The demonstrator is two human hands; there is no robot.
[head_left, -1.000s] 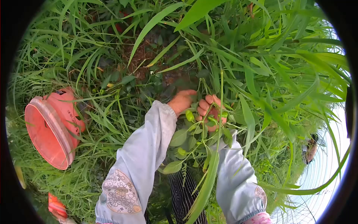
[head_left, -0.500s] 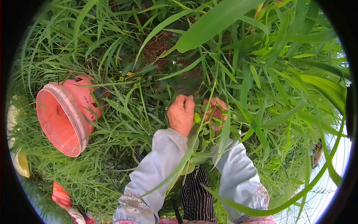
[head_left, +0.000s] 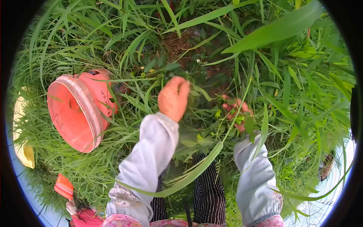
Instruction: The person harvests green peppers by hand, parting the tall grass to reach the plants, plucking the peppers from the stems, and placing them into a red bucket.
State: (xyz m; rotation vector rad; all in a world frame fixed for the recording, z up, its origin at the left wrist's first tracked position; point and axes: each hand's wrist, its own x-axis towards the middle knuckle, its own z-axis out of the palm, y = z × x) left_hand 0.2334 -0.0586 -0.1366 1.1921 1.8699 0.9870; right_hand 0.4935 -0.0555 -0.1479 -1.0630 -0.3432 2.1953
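Note:
My left hand (head_left: 174, 99) is closed, palm down, over the grass and low plants, with the tip of a leafy stem beside its fingers; whether it grips that stem I cannot make out. My right hand (head_left: 237, 112) is turned up with curled fingers around green peppers (head_left: 239, 119), partly covered by leaves. Another green pepper (head_left: 217, 113) hangs just left of that hand. Below, between the sleeves, a further pepper (head_left: 199, 137) shows among leaves.
A pink bucket (head_left: 94, 117) lies tilted in the grass at left, its mouth facing left. A yellowish sack (head_left: 25, 151) is at the far left. At lower left are a person in red (head_left: 86, 218) and an orange container (head_left: 64, 186). Long grass blades cross the view.
My hands have moved apart, the left one up and to the left, the right one to the right. The bucket appears slightly further right as the view shifts.

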